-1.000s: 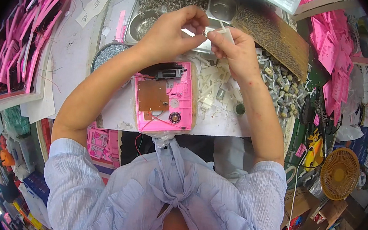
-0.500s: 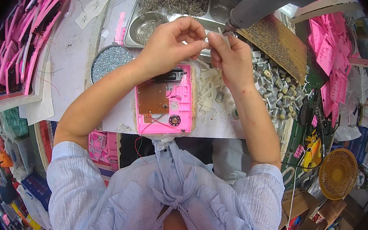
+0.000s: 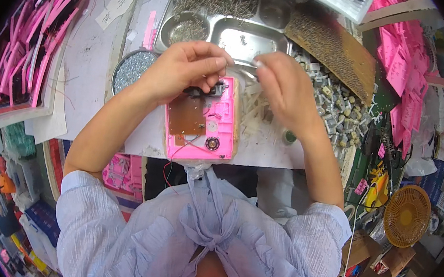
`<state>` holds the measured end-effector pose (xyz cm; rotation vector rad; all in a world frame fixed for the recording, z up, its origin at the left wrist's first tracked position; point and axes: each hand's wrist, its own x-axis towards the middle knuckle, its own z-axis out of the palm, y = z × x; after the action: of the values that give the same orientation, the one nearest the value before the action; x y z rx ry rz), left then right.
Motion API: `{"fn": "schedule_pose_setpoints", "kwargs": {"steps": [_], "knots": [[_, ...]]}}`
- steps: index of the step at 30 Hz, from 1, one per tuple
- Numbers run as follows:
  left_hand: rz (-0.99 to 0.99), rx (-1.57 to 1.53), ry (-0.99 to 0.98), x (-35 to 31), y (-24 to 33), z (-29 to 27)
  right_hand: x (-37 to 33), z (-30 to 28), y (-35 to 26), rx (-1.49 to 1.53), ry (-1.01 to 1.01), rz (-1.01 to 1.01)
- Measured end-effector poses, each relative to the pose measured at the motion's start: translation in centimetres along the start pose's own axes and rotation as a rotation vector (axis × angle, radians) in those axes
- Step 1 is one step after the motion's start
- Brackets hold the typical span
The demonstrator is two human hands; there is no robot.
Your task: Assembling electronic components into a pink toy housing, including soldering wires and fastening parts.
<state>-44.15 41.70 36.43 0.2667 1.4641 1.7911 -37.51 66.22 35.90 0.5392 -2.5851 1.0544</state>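
a left hand [image 3: 190, 73] and a right hand [image 3: 290, 94] by one open pink plastic casing [image 3: 225, 120]

their fingers are narrowed, apart; whether they hold anything cannot be told. the casing lies on the near middle of one white worktable [image 3: 96, 49]. beyond stands one silver metal tray [image 3: 267, 43] with four visible compartments; right, small silvery parts [image 3: 338, 110] heap uncountably. in the room, far right, is one round yellow-brown basket [image 3: 407, 216].

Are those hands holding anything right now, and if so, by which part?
It can't be told: the right hand is too blurred to show any small piece in its grip, and the left hand shows nothing clearly held either.
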Motion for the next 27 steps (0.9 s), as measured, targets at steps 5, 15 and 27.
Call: {"fn": "schedule_pose_setpoints", "kwargs": {"steps": [5, 15, 27], "knots": [[-0.109, -0.003, 0.02, -3.5, -1.3, 1.7, -2.0, 0.4, -4.1, -0.095, -0.07, -0.113], [-0.228, 0.051, 0.02, -5.9, -2.2, 3.8, -3.9, 1.1, -6.3, -0.007, -0.242, -0.18], [0.335, 1.512, 0.138, -3.3, -5.9, 4.7, -10.5, 0.7, -2.3, 1.336, 0.117, 0.59]]}}
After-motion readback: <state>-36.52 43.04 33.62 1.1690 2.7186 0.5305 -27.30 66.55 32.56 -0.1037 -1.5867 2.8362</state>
